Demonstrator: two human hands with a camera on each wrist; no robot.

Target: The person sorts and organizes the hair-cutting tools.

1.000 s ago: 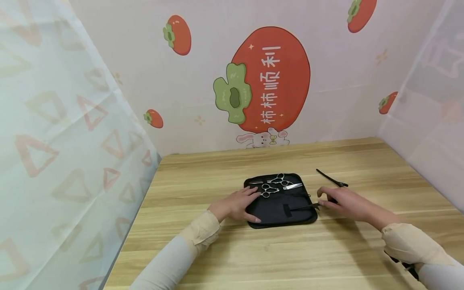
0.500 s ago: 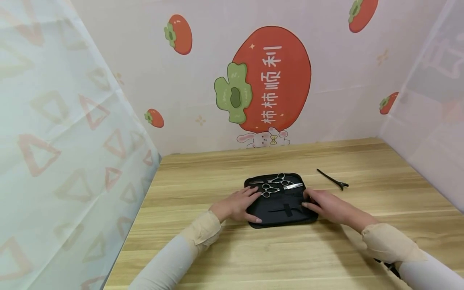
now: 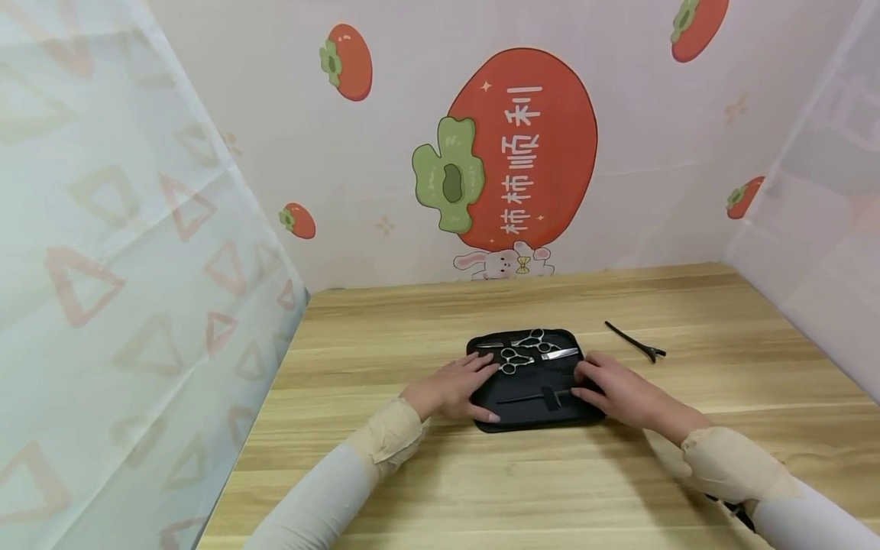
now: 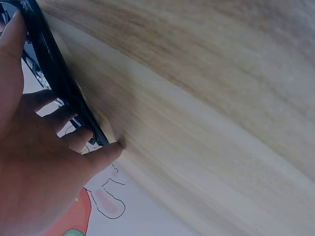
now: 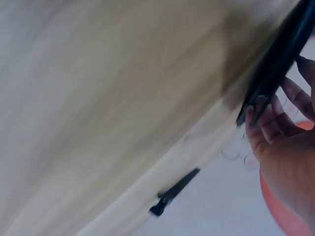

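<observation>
A black zip case (image 3: 525, 418) lies spread flat on the table. My left hand (image 3: 450, 388) rests on its left edge, fingers spread and the thumb on the lower part. At the case's right side, my right hand (image 3: 622, 391) pinches the end of a slim black hair clip (image 3: 520, 398), which runs under a small black strap (image 3: 551, 399). The right fingertips partly hide that end. Two pairs of silver scissors (image 3: 509, 361) (image 3: 536, 338) sit in the upper part of the case, held by loops.
Another black hair clip (image 3: 635, 342) lies on the wooden table (image 3: 481, 489), right of and beyond the case. A patterned back wall (image 3: 371, 168) and side sheets enclose the table.
My right hand has moved left onto the case's right edge, and the hair clip has slid farther left under the strap. My left hand has stayed in place.
</observation>
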